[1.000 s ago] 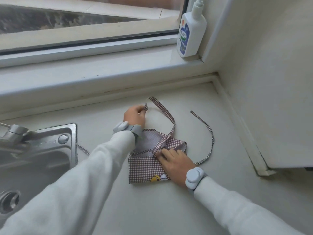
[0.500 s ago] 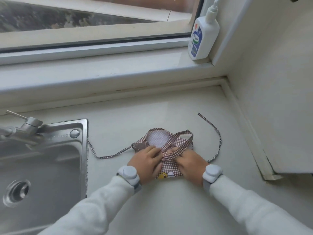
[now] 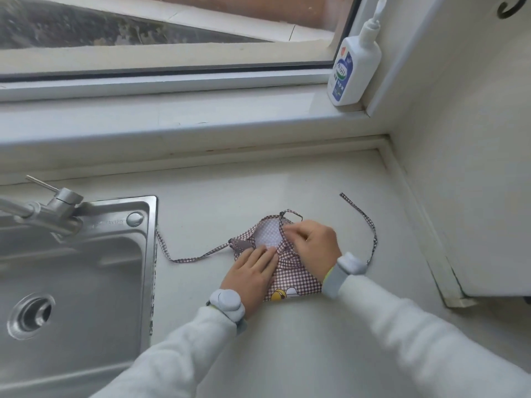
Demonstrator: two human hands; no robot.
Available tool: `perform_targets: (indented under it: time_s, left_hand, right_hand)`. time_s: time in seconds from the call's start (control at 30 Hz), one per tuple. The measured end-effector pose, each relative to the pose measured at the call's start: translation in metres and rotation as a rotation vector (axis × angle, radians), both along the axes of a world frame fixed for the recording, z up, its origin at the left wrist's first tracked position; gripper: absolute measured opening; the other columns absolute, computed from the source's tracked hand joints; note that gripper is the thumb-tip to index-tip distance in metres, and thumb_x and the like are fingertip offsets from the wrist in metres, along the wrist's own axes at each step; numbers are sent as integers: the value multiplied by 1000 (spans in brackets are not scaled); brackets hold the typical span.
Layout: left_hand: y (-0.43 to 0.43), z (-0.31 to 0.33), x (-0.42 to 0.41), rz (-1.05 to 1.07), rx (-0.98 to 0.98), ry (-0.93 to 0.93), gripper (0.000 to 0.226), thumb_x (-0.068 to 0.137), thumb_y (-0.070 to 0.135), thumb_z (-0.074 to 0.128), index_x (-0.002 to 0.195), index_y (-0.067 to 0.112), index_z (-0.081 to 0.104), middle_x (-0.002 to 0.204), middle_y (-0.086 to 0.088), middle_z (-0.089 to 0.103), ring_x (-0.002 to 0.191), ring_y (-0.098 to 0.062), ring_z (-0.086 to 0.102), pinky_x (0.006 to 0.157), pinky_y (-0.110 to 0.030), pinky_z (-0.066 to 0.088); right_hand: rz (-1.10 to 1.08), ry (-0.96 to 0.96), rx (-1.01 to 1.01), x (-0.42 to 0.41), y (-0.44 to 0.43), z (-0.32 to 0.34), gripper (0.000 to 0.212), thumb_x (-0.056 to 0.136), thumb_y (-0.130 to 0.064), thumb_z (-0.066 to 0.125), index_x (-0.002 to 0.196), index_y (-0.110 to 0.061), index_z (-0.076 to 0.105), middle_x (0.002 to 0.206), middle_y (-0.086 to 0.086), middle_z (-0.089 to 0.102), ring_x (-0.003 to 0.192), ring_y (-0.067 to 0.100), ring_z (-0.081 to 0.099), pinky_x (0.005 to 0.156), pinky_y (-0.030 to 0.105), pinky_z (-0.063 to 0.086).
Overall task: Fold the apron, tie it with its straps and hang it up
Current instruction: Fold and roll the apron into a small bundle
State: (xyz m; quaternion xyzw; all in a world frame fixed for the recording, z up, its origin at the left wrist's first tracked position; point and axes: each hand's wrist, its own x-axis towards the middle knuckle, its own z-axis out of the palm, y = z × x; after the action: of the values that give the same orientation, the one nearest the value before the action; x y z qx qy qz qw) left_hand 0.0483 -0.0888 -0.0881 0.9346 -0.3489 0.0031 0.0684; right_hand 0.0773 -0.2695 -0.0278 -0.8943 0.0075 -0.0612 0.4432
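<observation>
The left hand (image 3: 253, 274) lies flat, pinning the folded apron (image 3: 293, 280), while the right hand (image 3: 313, 244) pinches its top fold; each strap (image 3: 198, 255) trails outward sideways, beside its hand.

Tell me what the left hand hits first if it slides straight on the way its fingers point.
The left hand points up and right across the apron, so it would probably meet the right hand first, whose fingers sit just ahead.
</observation>
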Motion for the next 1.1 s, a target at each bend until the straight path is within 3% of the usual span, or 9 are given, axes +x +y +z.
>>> perform_targets:
  time_s: [0.1, 0.2, 0.3, 0.37, 0.43, 0.63, 0.77, 0.9, 1.1]
  left_hand:
    - [-1, 6, -7, 118, -107, 176, 43, 89, 24, 41, 126, 10, 57, 134, -6, 57, 124, -24, 53, 106, -36, 26]
    - [-3, 11, -12, 252, -290, 313, 55, 84, 10, 45, 139, 5, 40, 142, -10, 47, 133, -22, 41, 112, -36, 22]
    - [-5, 12, -14, 186, -226, 302, 61, 83, 18, 39, 144, 14, 33, 144, -9, 44, 135, -24, 38, 113, -41, 29]
    - [-3, 4, -15, 83, -89, 264, 54, 87, 28, 37, 139, 16, 43, 143, -13, 45, 133, -29, 42, 109, -46, 35]
    - [1, -4, -16, 54, -37, 221, 50, 90, 32, 37, 138, 17, 46, 145, -13, 43, 134, -29, 40, 109, -46, 35]
    - [2, 2, -15, 59, -17, 244, 52, 91, 34, 38, 140, 18, 42, 147, -9, 40, 137, -25, 37, 111, -45, 29]
    - [-4, 9, -15, 230, -240, 410, 78, 87, 24, 56, 149, 16, 9, 155, 4, 20, 144, -10, 16, 119, -30, 7]
    - [-8, 10, -16, 162, -204, 320, 91, 74, 15, 68, 147, 12, 14, 149, -7, 37, 136, -22, 37, 116, -38, 22]
    - [-8, -6, -18, 96, -72, 157, 53, 83, 16, 54, 135, 8, 47, 146, -15, 40, 129, -36, 42, 103, -47, 39]
  right_hand:
    - [395, -12, -198, -26, 7, -32, 15, 82, -10, 68, 95, -11, 74, 80, 5, 71, 72, 19, 65, 70, 33, 54]
    - [447, 45, -252, -39, 4, -47, 20, 80, -8, 63, 96, -10, 74, 84, 5, 68, 75, 19, 65, 69, 34, 54]
    - [117, -7, -112, -38, 9, -34, 17, 79, -12, 56, 88, -16, 70, 80, -1, 66, 70, 11, 60, 68, 31, 52]
    - [-256, 49, -17, -20, 7, -21, 18, 82, -19, 62, 100, -19, 62, 82, -3, 61, 71, 11, 55, 70, 31, 49]
    - [-338, 216, -63, 1, 0, -17, 42, 81, -34, 69, 118, -21, 53, 94, -2, 56, 82, 13, 53, 75, 29, 45]
    - [-37, 275, -219, 14, 1, -31, 10, 81, -19, 72, 89, -19, 77, 91, -1, 74, 85, 17, 66, 81, 28, 52]
    - [289, -16, -606, -11, 0, -42, 13, 68, -6, 77, 73, -16, 72, 70, 1, 63, 57, 19, 61, 47, 25, 48]
    - [571, -179, -807, -25, -1, -42, 13, 71, -4, 53, 67, -10, 63, 68, 4, 54, 52, 19, 53, 32, 25, 39]
    - [527, -62, -416, -18, -20, -34, 35, 75, -14, 41, 89, -11, 73, 94, 4, 66, 83, 22, 64, 67, 33, 56]
